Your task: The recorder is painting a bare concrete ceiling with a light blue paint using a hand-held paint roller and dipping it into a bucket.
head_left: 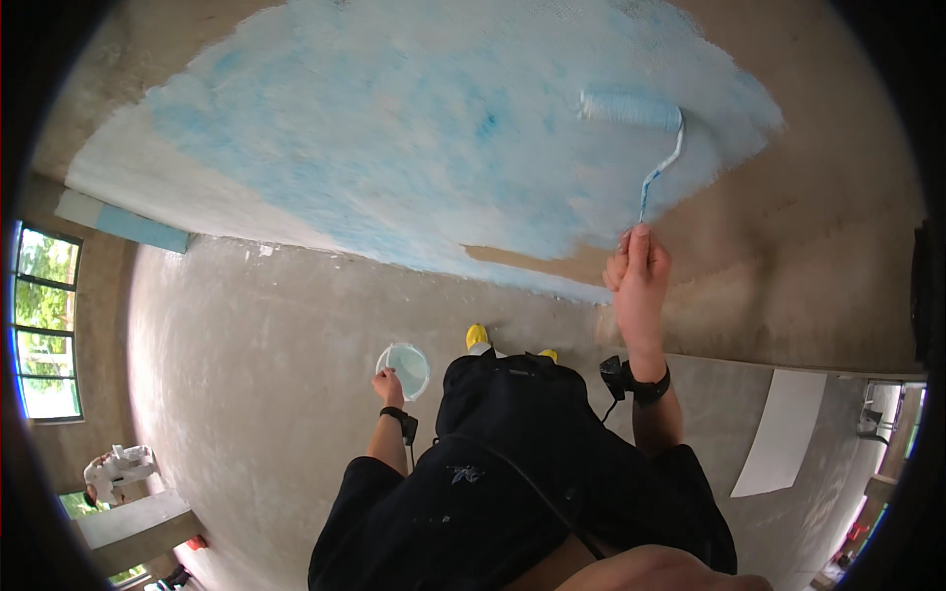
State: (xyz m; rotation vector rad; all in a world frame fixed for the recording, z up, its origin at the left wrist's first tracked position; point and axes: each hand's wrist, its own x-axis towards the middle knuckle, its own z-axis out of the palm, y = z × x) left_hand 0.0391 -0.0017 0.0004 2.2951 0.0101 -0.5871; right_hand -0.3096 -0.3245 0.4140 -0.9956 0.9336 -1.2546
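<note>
My right hand (641, 268) is closed round the handle end of a paint roller (631, 109), whose pale blue sleeve lies against the wall at the upper right. The roller's bent metal frame is smeared with blue and white. Mottled light blue and white paint (394, 128) covers a broad patch of the wall, with a bare brown strip (532, 261) low down near my right hand. Down at my left side, my left hand (389, 385) grips the rim of a white bucket (405, 368) with pale liquid in it.
Grey concrete floor (276, 335) meets the wall's foot ahead of my yellow-covered shoes (477, 337). A white sheet (781, 433) lies at the right. On the far left are a window (47, 325), a person in white (120, 467) and a concrete ledge (138, 527).
</note>
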